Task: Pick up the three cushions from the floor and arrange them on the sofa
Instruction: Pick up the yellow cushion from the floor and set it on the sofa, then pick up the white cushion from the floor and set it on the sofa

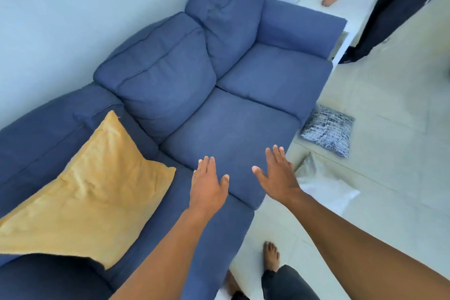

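Observation:
A yellow cushion point(92, 192) lies on the left seat of the blue sofa point(243, 129), leaning toward the backrest. On the floor by the sofa's front edge lie a white cushion point(323, 185) and, farther off, a blue-and-white patterned cushion point(327, 130). My left hand point(209, 182) is open, palm down, above the sofa seat just right of the yellow cushion. My right hand point(277, 175) is also open with fingers spread, over the seat's front edge, beside the white cushion. Neither hand holds anything.
Another person point(379, 2) stands at the far right, a hand on a white side table point(341, 2) past the sofa's armrest. My bare feet point(270, 256) stand on the pale tiled floor point(389, 178) close to the sofa front.

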The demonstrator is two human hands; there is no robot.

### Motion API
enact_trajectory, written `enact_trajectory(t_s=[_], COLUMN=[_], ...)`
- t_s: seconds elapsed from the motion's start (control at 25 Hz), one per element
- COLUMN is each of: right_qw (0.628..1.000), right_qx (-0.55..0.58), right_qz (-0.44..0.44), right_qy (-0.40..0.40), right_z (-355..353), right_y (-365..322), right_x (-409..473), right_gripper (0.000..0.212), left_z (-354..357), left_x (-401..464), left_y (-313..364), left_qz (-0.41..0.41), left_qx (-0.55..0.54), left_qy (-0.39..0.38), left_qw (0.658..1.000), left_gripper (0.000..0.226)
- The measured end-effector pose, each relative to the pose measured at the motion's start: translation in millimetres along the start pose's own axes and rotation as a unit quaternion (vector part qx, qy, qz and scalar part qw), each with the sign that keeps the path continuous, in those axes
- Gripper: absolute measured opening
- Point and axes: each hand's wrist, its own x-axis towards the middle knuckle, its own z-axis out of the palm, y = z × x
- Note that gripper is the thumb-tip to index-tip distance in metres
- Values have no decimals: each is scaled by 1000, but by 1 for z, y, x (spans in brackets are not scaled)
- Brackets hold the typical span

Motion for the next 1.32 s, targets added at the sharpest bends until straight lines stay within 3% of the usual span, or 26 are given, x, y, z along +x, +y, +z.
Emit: enact_trajectory(t_s=[0.28, 0.44, 0.68, 0.96, 1.32], right_qw=[991, 982, 976, 959, 921], right_qx=[40, 65, 95, 144, 209], right_qz=[119, 170, 193, 243, 329], right_qy=[38, 41, 20, 27, 16], right_z=[-37, -52, -72, -79, -25], right_y=[138, 223, 305, 366, 459], right_x=[-23, -34, -26, 18, 107], right_gripper=[76, 76, 76, 78, 79], left_z=[80, 136, 200, 256, 375], left_x=[30, 38, 54, 101, 217], left_y=[111, 177, 247, 281, 297], left_qz=[134, 172, 167, 155, 148], left_qx=[96, 137, 145, 159, 206], left_qy=[-83, -141, -182, -244, -316], left_qw=[983, 965, 958, 944, 914], left_gripper=[73, 73, 73, 74, 72])
